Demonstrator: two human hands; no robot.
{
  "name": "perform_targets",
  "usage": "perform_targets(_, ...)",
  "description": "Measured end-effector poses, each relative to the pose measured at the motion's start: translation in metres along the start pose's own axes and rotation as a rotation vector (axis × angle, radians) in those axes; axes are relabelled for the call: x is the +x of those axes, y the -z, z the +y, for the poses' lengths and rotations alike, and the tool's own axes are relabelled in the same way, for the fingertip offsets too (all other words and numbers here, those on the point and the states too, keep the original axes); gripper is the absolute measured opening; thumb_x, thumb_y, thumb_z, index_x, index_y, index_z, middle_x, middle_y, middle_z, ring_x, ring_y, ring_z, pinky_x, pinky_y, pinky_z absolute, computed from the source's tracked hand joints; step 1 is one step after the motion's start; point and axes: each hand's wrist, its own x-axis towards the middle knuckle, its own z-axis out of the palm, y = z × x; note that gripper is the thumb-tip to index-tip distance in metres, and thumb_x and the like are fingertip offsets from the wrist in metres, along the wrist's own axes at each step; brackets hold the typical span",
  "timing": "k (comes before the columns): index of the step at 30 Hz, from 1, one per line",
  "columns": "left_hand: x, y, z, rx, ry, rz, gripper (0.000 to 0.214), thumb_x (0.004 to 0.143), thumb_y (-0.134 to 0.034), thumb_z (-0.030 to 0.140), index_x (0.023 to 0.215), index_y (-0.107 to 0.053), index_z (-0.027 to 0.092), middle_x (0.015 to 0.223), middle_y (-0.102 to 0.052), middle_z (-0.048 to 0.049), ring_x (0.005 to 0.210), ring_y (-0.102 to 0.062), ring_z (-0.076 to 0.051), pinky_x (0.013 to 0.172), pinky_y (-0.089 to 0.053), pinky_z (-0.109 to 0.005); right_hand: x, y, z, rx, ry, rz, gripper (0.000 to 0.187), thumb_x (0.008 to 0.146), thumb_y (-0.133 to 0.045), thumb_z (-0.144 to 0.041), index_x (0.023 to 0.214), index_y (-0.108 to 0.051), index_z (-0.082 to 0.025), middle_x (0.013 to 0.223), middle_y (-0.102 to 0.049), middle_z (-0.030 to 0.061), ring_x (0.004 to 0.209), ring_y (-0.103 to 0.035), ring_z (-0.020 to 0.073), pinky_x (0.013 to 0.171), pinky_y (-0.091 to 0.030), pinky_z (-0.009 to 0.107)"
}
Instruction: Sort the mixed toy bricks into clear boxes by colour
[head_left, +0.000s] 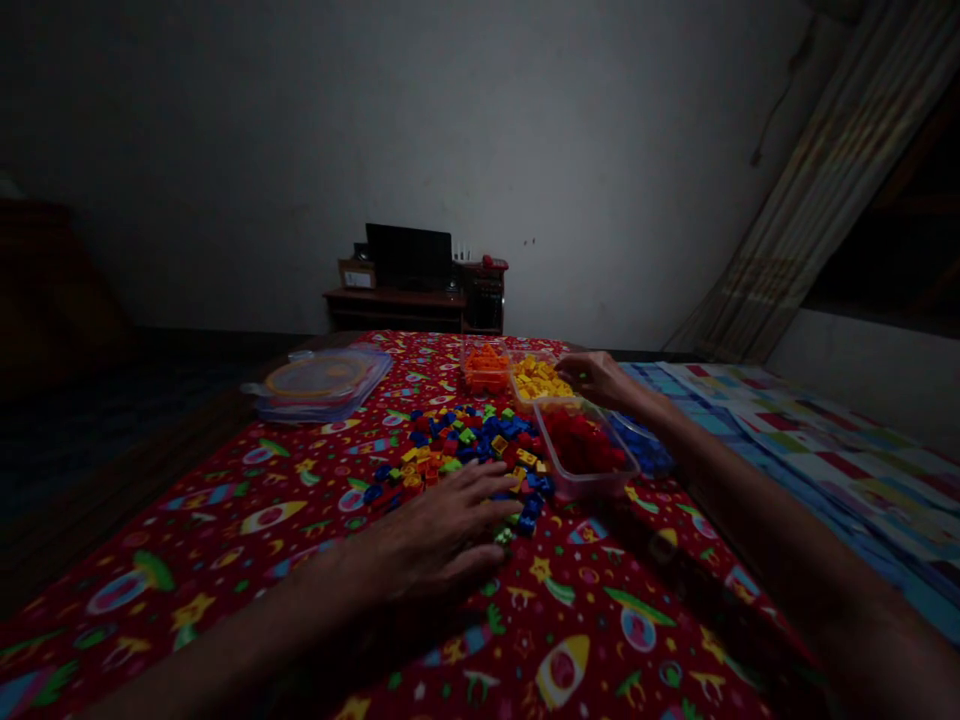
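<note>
My left hand (457, 525) lies palm down with its fingers spread, at the near edge of a pile of mixed toy building bricks (499, 432) in blue, yellow, orange, red and green. My right hand (592, 372) reaches farther out, its fingers bent together beside the clear box of yellow bricks (540, 379). A speck of green shows by those fingers; what they hold is too small to name. Nearer than that hand stands a clear box of red bricks (581, 442). Blue bricks (643, 445) sit in a container partly hidden behind my right forearm.
A box of orange bricks (486, 369) stands left of the yellow ones. Stacked clear lids (326, 382) lie on the left of the red patterned cloth (285, 545). Beyond are a desk with a monitor (409, 257), and on the right a checkered, blue-edged cover (832, 430).
</note>
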Motion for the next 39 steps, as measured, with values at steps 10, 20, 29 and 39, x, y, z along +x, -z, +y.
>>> perform_targets(10,-0.06,-0.014,-0.005,0.19,-0.062,-0.115,0.049,0.089,-0.047,0.027,0.135,-0.037,0.043,0.146,-0.034,0.0064,0.137,-0.026,-0.021,0.114,-0.016,-0.043,-0.043,-0.057,-0.084,0.128,0.216,0.008,0.029,0.089,-0.047,-0.03,0.113,-0.057,-0.017,0.106,-0.061,0.0122,0.101,-0.054,0.0208,0.089,-0.041,0.035)
perform_targets(20,-0.011,-0.032,-0.102,0.196,0.334,0.184,0.051,0.094,-0.029,0.044,0.141,-0.03,0.025,0.148,-0.032,-0.0072,0.136,-0.026,-0.023,0.111,-0.018,-0.049,0.022,-0.115,-0.099,-0.067,-0.256,-0.152,0.041,0.094,-0.032,-0.04,0.11,-0.059,-0.014,0.11,-0.062,0.0172,0.104,-0.056,0.0242,0.086,-0.042,0.035)
perform_targets(29,-0.006,-0.026,-0.129,-0.128,0.446,0.27,0.048,0.087,-0.038,0.047,0.115,-0.061,0.015,0.117,-0.063,-0.0114,0.109,-0.056,-0.024,0.097,-0.042,-0.039,0.008,-0.096,-0.108,0.135,0.003,-0.191,0.028,0.081,-0.055,-0.014,0.106,-0.066,-0.017,0.105,-0.067,0.0105,0.1,-0.059,0.0212,0.082,-0.042,0.026)
perform_targets(39,0.009,-0.019,-0.102,-0.119,0.28,0.264,0.029,0.082,-0.053,0.032,0.104,-0.066,0.019,0.108,-0.067,-0.0077,0.104,-0.058,-0.02,0.094,-0.043,-0.034,0.01,-0.084,-0.093,0.351,-0.072,-0.065,0.026,0.084,-0.054,-0.024,0.101,-0.07,-0.014,0.092,-0.071,0.008,0.078,-0.063,0.0152,0.069,-0.044,0.023)
